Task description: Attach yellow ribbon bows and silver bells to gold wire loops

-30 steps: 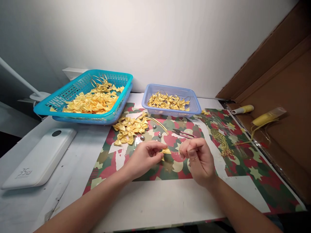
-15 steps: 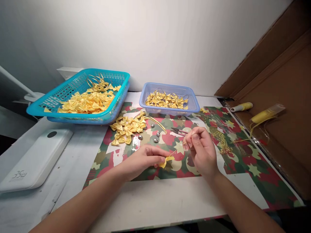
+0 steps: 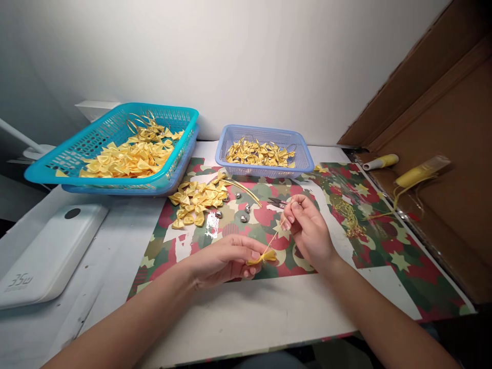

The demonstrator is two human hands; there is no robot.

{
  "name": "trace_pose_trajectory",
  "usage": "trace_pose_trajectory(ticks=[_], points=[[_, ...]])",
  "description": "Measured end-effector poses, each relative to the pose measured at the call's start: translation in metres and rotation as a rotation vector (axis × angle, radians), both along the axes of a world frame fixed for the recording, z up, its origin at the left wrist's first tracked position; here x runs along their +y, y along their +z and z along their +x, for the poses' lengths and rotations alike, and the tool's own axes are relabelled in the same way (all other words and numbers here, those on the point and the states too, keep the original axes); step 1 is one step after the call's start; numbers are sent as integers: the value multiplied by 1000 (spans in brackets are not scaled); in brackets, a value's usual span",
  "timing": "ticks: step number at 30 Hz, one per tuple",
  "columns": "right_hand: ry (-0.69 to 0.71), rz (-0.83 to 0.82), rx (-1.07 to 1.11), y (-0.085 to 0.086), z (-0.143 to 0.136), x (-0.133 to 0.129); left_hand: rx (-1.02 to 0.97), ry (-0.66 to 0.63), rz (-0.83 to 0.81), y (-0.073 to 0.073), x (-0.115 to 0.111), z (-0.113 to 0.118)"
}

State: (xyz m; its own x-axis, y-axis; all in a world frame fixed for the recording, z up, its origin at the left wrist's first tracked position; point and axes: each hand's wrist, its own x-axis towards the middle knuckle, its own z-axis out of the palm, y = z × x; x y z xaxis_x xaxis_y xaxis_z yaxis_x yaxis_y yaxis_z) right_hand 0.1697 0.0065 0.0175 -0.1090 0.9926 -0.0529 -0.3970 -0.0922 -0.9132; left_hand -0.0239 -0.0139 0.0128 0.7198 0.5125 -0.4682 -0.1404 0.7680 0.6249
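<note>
Between the thumb and fingers of my left hand (image 3: 226, 259) is a small yellow ribbon bow (image 3: 268, 256). A thin yellow thread (image 3: 272, 240) runs taut from the bow up to my right hand (image 3: 307, 228), whose fingertips pinch its upper end. Whether a needle is in that pinch I cannot tell. Just beyond the right fingers lie dark thread snips (image 3: 277, 203), partly hidden by the hand. Several silver bells (image 3: 244, 218) and curved gold bands (image 3: 246, 190) rest ahead of my hands, beside a pile of yellow bows (image 3: 196, 200).
A teal basket (image 3: 188, 138) of bows and gold rings stands back left, a lilac basket (image 3: 303, 148) of bows at the back. Left lies a white power bank (image 3: 49, 251). Thread scraps (image 3: 349, 218) and yellow thread spools (image 3: 418, 171) are at the right, near a cardboard wall (image 3: 442, 113).
The bow has turned in my left fingers and now lies flatter. My right hand has shifted slightly left, with the thread still stretched between both hands. The view has shifted a little.
</note>
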Motion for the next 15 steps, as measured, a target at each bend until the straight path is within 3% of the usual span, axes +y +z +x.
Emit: trace_pose_trajectory(ticks=[4,9,15], points=[[7,-18,22,1,0,0,19,-7,45,1,-1,1],[27,-27,62,3,0,0,178,-31,181,-5,-4,3],[61,146,18,6,2,-5,279,-63,306,-3,-6,8]])
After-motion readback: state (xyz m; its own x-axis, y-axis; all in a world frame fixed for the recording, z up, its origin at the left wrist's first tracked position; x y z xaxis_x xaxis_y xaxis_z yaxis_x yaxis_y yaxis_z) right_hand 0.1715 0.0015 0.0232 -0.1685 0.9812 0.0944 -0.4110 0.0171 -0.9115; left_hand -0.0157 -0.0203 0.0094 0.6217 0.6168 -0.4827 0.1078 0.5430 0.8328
